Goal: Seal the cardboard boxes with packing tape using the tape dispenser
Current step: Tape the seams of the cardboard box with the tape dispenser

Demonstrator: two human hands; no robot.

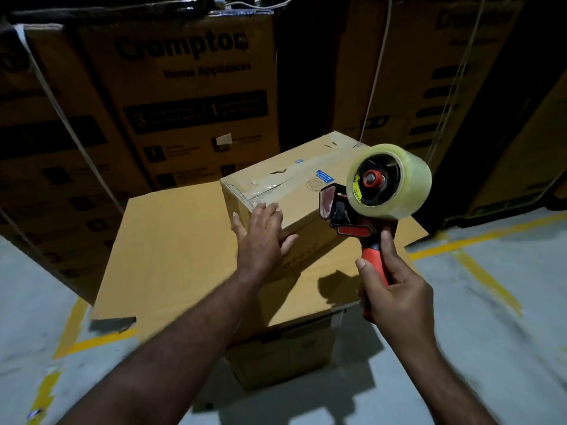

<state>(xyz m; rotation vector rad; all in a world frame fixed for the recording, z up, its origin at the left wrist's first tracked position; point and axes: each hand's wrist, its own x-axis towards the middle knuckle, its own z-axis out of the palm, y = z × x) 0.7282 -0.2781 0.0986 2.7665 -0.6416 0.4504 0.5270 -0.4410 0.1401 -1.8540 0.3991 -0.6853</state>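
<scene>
A small cardboard box (294,182) lies on a larger cardboard box (171,250), with clear tape along its top seam. My left hand (262,237) rests flat on the small box's near edge, fingers spread, holding nothing. My right hand (392,289) grips the red handle of the tape dispenser (365,210), held upright to the right of the small box and above the larger one. The dispenser carries a thick roll of clear tape (399,182). Its blade end faces the small box without touching it.
Tall printed cartons (190,96) bound with straps stand stacked behind the boxes, and more cartons (429,72) rise at the right. The grey concrete floor (491,317) has yellow painted lines on both sides.
</scene>
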